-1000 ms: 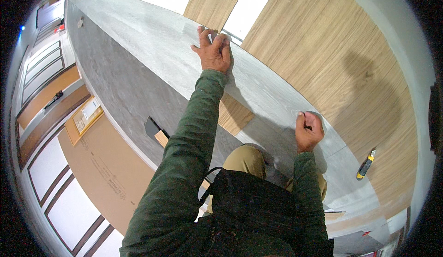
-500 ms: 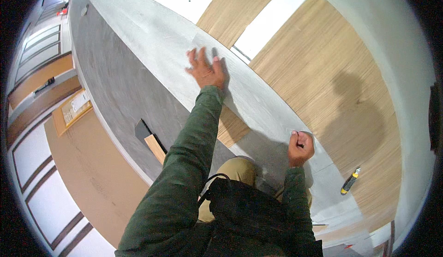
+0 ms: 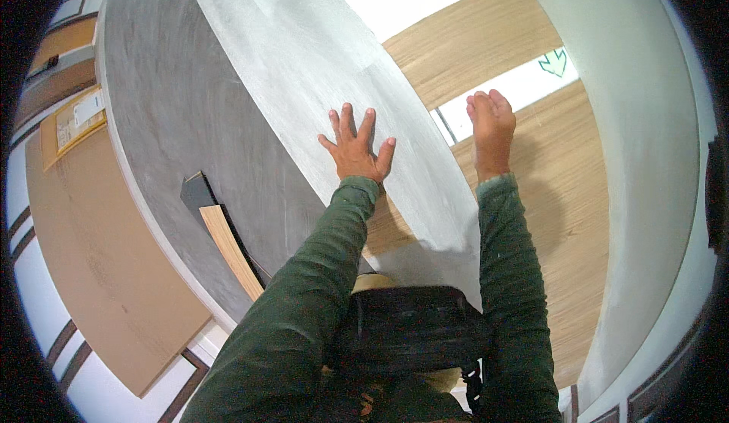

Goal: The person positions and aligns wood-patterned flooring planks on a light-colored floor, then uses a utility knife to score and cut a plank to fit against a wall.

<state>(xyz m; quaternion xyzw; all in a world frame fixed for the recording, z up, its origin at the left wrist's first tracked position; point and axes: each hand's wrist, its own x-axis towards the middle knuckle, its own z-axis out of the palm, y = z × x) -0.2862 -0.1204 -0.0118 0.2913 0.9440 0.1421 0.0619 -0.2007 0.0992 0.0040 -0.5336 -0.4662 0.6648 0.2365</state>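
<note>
My left hand [image 3: 357,149] lies flat with its fingers spread on a long light grey plank [image 3: 304,66]. My right hand [image 3: 493,131] is raised farther to the right, its fingers curled and pressed together; no tool shows in it. It appears over the near edge of a white strip [image 3: 524,77] marked with a green arrow, between wood-patterned planks [image 3: 581,165]. Whether it touches the surface I cannot tell. A short wood-patterned piece [image 3: 387,225] shows beside my left wrist.
Left of the light plank runs a dark grey surface [image 3: 205,104]. On it lie a black piece [image 3: 199,190] and a narrow wooden strip [image 3: 231,252]. Beyond is a brown board [image 3: 106,263] with a yellow-edged packet [image 3: 80,123]. A pale wall [image 3: 653,119] bounds the right side.
My right hand has moved forward from near my knee to the white strip. My left hand is flatter on the plank. The view has shifted, and the yellow-and-black utility knife no longer shows.
</note>
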